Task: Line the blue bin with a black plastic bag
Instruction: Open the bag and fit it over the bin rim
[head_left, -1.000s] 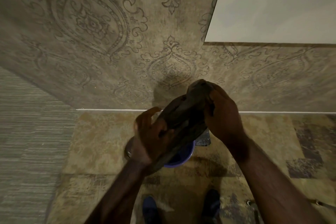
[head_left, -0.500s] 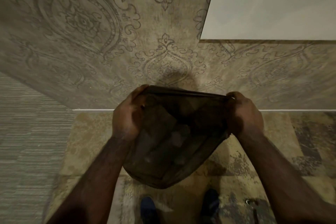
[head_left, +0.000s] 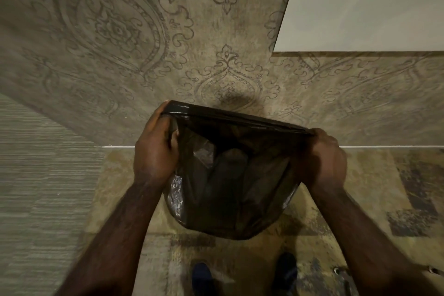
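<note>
At frame centre, the black bag [head_left: 225, 187] hangs stretched open between two hands: the left hand [head_left: 156, 151] grips its rim at centre left, the right hand [head_left: 324, 158] at centre right. Below, shoes [head_left: 201, 276] stand on patterned carpet [head_left: 125, 199]. The bin is hidden.

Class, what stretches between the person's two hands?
In the head view, the black bag, pulled open between the left hand and right hand.
</note>
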Demonstrator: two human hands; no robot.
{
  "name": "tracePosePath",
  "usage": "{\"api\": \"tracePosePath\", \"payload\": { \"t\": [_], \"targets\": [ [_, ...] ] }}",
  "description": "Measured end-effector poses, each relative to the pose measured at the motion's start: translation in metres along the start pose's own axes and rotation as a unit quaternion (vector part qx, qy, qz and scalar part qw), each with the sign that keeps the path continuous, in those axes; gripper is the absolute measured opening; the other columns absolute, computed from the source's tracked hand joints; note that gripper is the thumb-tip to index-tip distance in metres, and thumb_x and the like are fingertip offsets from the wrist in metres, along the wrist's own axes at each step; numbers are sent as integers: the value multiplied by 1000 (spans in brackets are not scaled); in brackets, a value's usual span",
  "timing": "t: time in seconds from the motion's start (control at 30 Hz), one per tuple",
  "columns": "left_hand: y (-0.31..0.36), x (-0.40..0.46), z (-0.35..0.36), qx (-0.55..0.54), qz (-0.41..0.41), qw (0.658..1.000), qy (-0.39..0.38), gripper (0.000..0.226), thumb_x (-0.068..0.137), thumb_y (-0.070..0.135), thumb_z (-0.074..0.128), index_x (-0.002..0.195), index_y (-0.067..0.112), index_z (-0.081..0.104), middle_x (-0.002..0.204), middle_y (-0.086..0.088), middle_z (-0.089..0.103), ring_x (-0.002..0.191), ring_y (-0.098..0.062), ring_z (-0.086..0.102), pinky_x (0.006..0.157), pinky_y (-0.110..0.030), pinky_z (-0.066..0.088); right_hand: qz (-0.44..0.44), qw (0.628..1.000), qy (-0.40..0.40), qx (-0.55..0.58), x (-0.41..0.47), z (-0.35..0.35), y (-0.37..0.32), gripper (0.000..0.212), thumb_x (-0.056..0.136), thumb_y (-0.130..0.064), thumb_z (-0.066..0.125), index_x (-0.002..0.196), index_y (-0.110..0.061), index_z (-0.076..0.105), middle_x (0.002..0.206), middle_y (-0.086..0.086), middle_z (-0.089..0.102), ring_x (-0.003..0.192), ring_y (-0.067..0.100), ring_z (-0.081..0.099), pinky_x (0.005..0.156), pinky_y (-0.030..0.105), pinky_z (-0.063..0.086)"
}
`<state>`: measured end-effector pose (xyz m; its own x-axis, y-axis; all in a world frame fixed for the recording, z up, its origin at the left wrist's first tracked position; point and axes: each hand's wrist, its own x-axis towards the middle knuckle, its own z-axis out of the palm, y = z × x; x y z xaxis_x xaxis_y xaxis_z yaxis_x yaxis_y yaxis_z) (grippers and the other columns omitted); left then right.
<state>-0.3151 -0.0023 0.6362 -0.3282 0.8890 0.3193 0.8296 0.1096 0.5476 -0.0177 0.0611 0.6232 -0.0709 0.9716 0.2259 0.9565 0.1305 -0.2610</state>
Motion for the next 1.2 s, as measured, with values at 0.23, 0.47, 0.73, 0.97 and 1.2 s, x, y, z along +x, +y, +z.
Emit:
{"api": "tracePosePath", "payload": {
  "t": [0.23, 0.47, 0.73, 0.97, 1.2],
  "targets": [
    [-4, -10, -12, -17, -53, 998, 8, 54, 83, -1, 67, 135, 10, 55, 143, -6, 52, 129, -20, 52, 108, -32, 42, 176, 968, -105, 147, 1, 3, -3, 12, 82, -31, 55, 88, -31, 44, 70, -1, 57, 61, 26, 57, 53, 32, 42],
    [-22, -16, -17, 23, -25, 991, -130, 47, 80, -1, 68, 124, 15, 65, 116, -11, 67, 100, -30, 65, 84, -31, 50, -17, 895, -445, 31, 22, -7, 3, 36, 89, -2, 55, 117, -19, 70, 129, 10, 62, 112, 27, 62, 94, 28, 48],
    [1, -12, -20, -26, 8, 1000, -12, 43, 91, 4, 57, 133, 13, 54, 145, -6, 49, 127, -23, 53, 97, -14, 39, -21, 989, 35, 144, 33, -26, -30, 34, 80, -5, 68, 113, 1, 65, 118, 24, 64, 94, 40, 64, 73, 26, 39],
    [8, -66, 5, -29, 14, 999, 12, 49, 90, 23, 59, 136, 8, 51, 140, -6, 53, 102, -2, 63, 73, -2, 41, -46, 989, 23, 142, -44, 14, -44, 40, 92, -33, 46, 132, -23, 48, 117, 20, 64, 63, 16, 59, 49, 18, 33],
    [-54, -88, 32, -26, -94, 957, -272, 42, 80, 17, 65, 122, 20, 64, 116, -4, 68, 100, -26, 68, 84, -33, 54, -24, 887, -459, -40, -79, 72, 17, 29, 98, -32, 46, 121, -22, 61, 121, 3, 65, 108, 21, 62, 91, 28, 48]
  ]
}}
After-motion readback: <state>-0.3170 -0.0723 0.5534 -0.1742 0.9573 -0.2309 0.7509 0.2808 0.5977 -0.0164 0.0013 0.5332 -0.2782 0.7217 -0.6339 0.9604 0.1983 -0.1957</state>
